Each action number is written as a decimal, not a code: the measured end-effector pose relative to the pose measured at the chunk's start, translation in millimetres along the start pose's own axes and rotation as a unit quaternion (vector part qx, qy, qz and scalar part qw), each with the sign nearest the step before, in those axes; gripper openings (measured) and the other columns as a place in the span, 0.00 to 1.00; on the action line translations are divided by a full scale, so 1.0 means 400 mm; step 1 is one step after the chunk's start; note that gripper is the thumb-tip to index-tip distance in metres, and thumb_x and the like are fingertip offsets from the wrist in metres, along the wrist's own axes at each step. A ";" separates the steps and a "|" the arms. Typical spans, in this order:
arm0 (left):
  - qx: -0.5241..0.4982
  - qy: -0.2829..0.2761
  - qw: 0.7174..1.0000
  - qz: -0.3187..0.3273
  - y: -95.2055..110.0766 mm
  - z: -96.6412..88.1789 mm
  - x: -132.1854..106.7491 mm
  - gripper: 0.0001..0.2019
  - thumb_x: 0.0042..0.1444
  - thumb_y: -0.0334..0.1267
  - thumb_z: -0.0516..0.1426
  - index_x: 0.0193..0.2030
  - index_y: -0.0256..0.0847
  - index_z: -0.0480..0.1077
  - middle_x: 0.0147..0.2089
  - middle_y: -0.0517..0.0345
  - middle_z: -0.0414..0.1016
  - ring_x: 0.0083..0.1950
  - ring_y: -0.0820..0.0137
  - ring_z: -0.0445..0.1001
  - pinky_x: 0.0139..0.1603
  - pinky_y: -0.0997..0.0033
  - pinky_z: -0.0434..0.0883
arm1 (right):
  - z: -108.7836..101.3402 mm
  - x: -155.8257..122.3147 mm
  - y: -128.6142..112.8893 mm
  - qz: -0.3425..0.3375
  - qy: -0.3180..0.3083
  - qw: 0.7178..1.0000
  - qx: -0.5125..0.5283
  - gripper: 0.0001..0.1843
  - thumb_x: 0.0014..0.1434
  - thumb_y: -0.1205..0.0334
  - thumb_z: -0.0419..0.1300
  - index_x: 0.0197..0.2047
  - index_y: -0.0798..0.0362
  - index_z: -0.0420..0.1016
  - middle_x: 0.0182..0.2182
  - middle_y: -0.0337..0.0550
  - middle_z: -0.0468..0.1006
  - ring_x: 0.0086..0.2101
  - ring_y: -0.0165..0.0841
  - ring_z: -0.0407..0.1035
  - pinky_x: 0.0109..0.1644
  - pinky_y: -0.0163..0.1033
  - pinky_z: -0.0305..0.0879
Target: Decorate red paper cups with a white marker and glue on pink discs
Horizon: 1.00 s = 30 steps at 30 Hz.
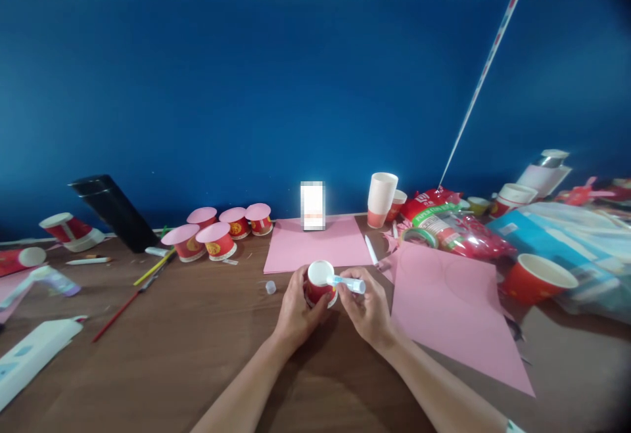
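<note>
My left hand (294, 311) is wrapped round a small red paper cup (319, 283), holding it just above the wooden table with its white rim facing me. My right hand (367, 308) pinches a white glue stick (349, 283), whose tip touches the cup's rim. A small clear cap (270, 286) lies on the table just left of the cup. Both hands are closed on what they hold.
Several red cups topped with pink discs (217, 232) stand at the back left. Pink paper sheets (456, 308) (318, 246) lie ahead and to the right. A stack of white cups (380, 198), a red cup on its side (535, 278), pencils (152, 269) and plastic packets (453, 226) lie around.
</note>
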<state>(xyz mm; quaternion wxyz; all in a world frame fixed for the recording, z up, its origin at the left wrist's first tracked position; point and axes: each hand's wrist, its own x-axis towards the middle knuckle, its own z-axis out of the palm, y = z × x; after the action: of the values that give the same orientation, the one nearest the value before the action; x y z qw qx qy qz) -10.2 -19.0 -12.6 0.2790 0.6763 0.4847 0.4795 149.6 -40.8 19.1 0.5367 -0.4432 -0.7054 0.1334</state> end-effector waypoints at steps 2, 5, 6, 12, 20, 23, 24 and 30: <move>-0.001 0.002 1.000 -0.002 0.003 0.000 0.000 0.25 0.47 0.38 0.59 0.53 0.41 0.60 0.49 0.49 0.69 0.50 0.62 0.70 0.52 0.57 0.66 | 0.000 0.000 0.002 0.001 0.002 1.000 0.003 0.02 0.59 0.64 0.55 0.36 0.52 0.68 0.28 0.40 0.73 0.27 0.29 0.68 0.31 0.32 0.64; 0.003 0.000 1.000 -0.001 0.006 -0.001 0.001 0.25 0.47 0.39 0.59 0.53 0.41 0.60 0.49 0.49 0.69 0.49 0.62 0.70 0.52 0.57 0.67 | 0.000 0.000 0.005 0.006 0.001 1.000 0.004 0.02 0.58 0.64 0.55 0.35 0.52 0.68 0.27 0.39 0.73 0.25 0.29 0.68 0.30 0.32 0.64; 0.003 -0.001 1.000 -0.001 0.007 -0.002 0.001 0.25 0.47 0.39 0.59 0.53 0.40 0.60 0.49 0.49 0.69 0.49 0.62 0.70 0.51 0.57 0.67 | 0.000 0.000 0.006 0.006 0.001 1.000 0.004 0.02 0.58 0.64 0.55 0.35 0.52 0.68 0.27 0.39 0.73 0.25 0.29 0.67 0.30 0.32 0.63; 0.001 -0.001 1.000 -0.003 0.000 -0.001 -0.001 0.27 0.48 0.39 0.59 0.55 0.40 0.58 0.51 0.48 0.69 0.51 0.61 0.70 0.53 0.56 0.66 | -0.004 0.003 0.006 0.009 -0.006 1.000 -0.009 0.04 0.59 0.63 0.54 0.34 0.52 0.68 0.27 0.40 0.73 0.26 0.29 0.67 0.30 0.33 0.62; 0.012 0.005 1.000 -0.004 -0.004 0.000 0.000 0.27 0.48 0.39 0.60 0.55 0.40 0.58 0.51 0.48 0.69 0.51 0.61 0.70 0.52 0.56 0.66 | -0.005 0.001 0.002 0.034 0.023 0.999 0.008 0.04 0.57 0.63 0.55 0.31 0.52 0.67 0.24 0.37 0.70 0.23 0.28 0.64 0.28 0.32 0.61; 0.022 0.003 1.000 -0.001 -0.002 -0.001 0.000 0.27 0.48 0.38 0.59 0.55 0.40 0.58 0.51 0.48 0.69 0.52 0.60 0.69 0.53 0.56 0.66 | 0.000 0.002 0.009 0.070 0.055 0.995 0.045 0.04 0.58 0.62 0.55 0.32 0.52 0.66 0.24 0.37 0.70 0.23 0.28 0.65 0.28 0.31 0.62; 0.024 0.003 1.000 0.000 -0.001 -0.001 0.000 0.27 0.48 0.38 0.59 0.55 0.40 0.58 0.51 0.48 0.69 0.52 0.60 0.69 0.53 0.56 0.65 | 0.003 0.002 0.012 0.079 0.061 0.993 0.056 0.04 0.58 0.62 0.55 0.33 0.53 0.66 0.24 0.37 0.70 0.24 0.28 0.65 0.28 0.31 0.63; 0.013 -0.001 1.000 -0.002 0.002 -0.002 -0.001 0.26 0.48 0.37 0.59 0.55 0.40 0.58 0.51 0.48 0.69 0.51 0.61 0.69 0.53 0.56 0.65 | 0.009 0.006 0.018 0.073 0.061 0.994 0.047 0.05 0.58 0.61 0.56 0.37 0.53 0.67 0.28 0.39 0.73 0.28 0.29 0.69 0.33 0.32 0.66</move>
<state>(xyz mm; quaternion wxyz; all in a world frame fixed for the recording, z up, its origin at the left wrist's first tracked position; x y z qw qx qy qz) -10.8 -19.7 -11.9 0.2712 0.6794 0.4919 0.4721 149.7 -33.7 14.6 0.5882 -0.4752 -0.6295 0.1783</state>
